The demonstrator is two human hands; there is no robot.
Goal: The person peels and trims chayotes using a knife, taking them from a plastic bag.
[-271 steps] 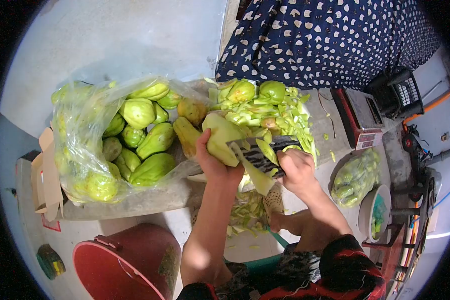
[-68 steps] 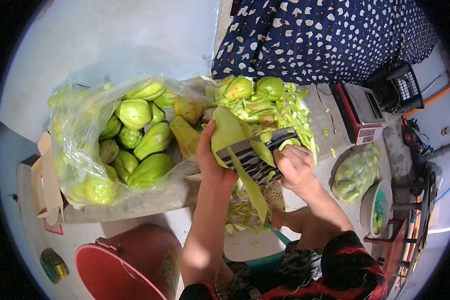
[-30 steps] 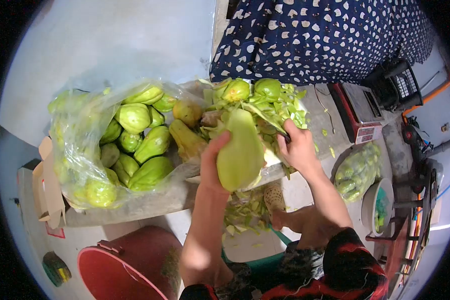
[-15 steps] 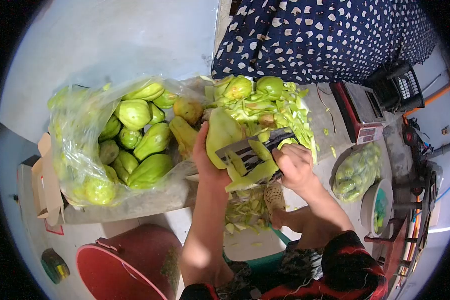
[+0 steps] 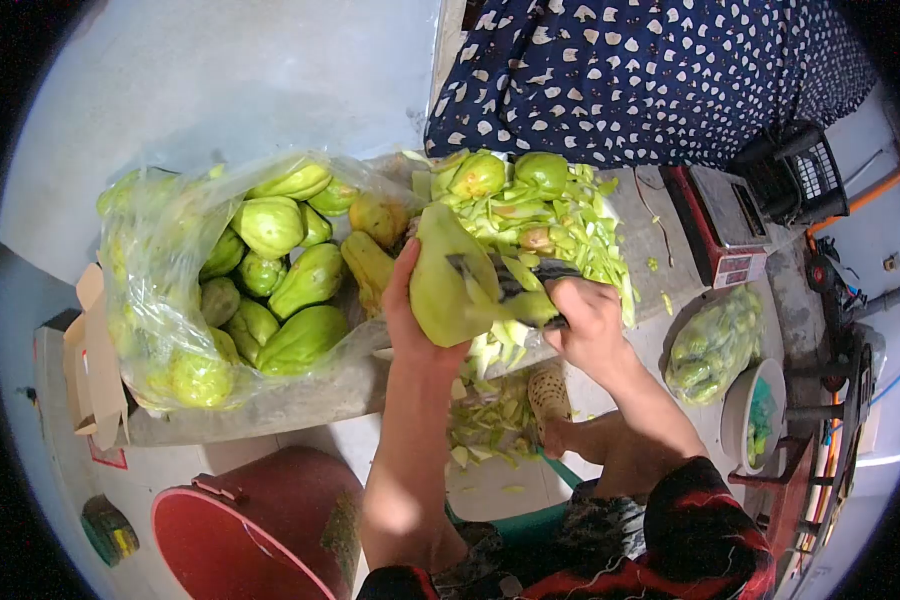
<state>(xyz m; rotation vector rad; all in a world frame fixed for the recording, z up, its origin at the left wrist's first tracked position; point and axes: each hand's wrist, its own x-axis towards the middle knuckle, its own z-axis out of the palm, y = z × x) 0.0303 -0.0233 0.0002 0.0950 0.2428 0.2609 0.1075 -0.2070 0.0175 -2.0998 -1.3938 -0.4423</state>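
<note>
My left hand is wrapped round a peeled, pale green papaya, held up above the concrete ledge. Closed on the dark handle of a broad-bladed knife, my right hand is just right of the fruit. The blade lies against the papaya's right side, blurred by motion, with strips of peel on it. Behind both hands, a heap of green peelings covers the ledge, with green papayas resting at its back. To the left, a clear plastic bag gapes around several unpeeled papayas.
A red bucket stands on the floor at lower left, beside the ledge. At right are a red weighing scale, a filled plastic bag and a white basin. More peelings litter the floor beneath my hands.
The papaya has turned to show more of its peeled face. The knife blade has shifted and tilted, and the long peel strip hanging beneath it is gone from there.
</note>
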